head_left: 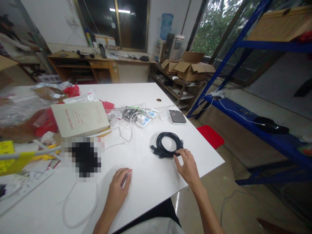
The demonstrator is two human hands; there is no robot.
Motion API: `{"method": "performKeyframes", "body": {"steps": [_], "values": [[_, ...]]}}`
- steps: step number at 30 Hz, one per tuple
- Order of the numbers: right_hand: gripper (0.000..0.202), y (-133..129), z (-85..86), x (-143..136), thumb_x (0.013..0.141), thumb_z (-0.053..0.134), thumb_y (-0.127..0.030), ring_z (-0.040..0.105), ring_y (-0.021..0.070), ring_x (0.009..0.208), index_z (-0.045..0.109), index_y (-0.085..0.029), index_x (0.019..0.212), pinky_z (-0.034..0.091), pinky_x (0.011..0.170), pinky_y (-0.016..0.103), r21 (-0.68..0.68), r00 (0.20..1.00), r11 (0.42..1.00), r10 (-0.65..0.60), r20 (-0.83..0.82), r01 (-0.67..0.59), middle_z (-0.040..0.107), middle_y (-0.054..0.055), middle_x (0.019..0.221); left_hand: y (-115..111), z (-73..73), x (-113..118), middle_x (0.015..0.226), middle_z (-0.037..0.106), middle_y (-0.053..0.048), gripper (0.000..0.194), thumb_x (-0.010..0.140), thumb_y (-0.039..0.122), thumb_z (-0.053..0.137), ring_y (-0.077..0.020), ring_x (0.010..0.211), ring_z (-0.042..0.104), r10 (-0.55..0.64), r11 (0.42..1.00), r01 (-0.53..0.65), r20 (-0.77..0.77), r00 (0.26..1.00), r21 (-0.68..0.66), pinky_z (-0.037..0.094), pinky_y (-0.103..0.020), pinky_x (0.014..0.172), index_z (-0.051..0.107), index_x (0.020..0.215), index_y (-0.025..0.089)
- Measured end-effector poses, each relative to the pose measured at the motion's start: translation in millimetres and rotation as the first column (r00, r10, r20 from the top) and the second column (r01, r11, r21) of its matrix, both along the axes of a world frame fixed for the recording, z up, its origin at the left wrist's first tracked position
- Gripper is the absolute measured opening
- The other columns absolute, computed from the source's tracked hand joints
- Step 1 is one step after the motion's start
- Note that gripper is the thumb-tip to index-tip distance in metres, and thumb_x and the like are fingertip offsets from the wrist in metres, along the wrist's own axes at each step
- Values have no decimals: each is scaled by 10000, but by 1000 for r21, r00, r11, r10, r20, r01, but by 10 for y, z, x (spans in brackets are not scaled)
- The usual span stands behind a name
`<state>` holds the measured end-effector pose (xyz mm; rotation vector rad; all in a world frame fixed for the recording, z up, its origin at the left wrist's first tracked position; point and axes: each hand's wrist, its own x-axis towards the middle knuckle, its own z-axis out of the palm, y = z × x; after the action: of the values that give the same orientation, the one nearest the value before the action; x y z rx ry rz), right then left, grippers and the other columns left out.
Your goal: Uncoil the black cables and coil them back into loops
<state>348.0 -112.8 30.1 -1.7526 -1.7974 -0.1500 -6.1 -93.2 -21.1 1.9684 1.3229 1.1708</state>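
Observation:
A black cable (162, 149) lies in a round coil on the white table (146, 188), its connector end pointing left. My right hand (187, 165) is at the near right side of the coil. Its thumb and index finger pinch the cable, which still rests on the tabletop. Left of the coil, my left hand (119, 185) rests on the table, fingers loosely curved. A gap shows between its thumb and fingers, with nothing visible in it.
Behind the coil are a small flat grey device (177, 117), white power strips (143, 120) and tangled wires. A box (81, 118), plastic bags and a pixelated patch fill the left. A red stool (211, 136) and blue shelving (258, 126) stand right.

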Motion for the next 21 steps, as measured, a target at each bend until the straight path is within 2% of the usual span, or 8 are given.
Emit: {"method": "performKeyframes", "body": {"steps": [4,8,13,21], "values": [[223,223,45,-54,1023,603,-265,601,299,1124,615,-208,1238,472,957,443,-110,984,985,143,103,-131,649,130,1218,1,22,3,1110,742,-58,174,1045,334,615,-230,1051,728,6,1000,-6,-13,1000,7,613,-382,943,743,1136,259],[205,459,-108,-96,963,639,-265,605,279,1000,600,-186,1147,464,893,404,-221,971,957,216,106,-189,662,107,1082,-1,55,10,1115,745,-62,175,1046,328,615,-232,1047,728,9,1000,-9,-24,1000,3,612,-381,940,741,1144,257],[188,659,-288,-92,944,648,-343,616,248,894,583,-199,1045,432,830,359,-213,973,965,184,142,-151,675,71,972,7,54,16,1101,746,-60,163,1043,314,619,-231,1032,729,21,1000,-20,-36,999,8,609,-379,929,738,1138,256],[260,824,-455,-84,996,611,-425,590,231,796,587,-207,855,377,771,346,-162,980,986,56,190,-25,650,63,820,24,61,19,1094,740,-36,117,1039,270,630,-211,1040,715,-12,999,13,-37,999,40,588,-347,932,726,1105,270]]}}
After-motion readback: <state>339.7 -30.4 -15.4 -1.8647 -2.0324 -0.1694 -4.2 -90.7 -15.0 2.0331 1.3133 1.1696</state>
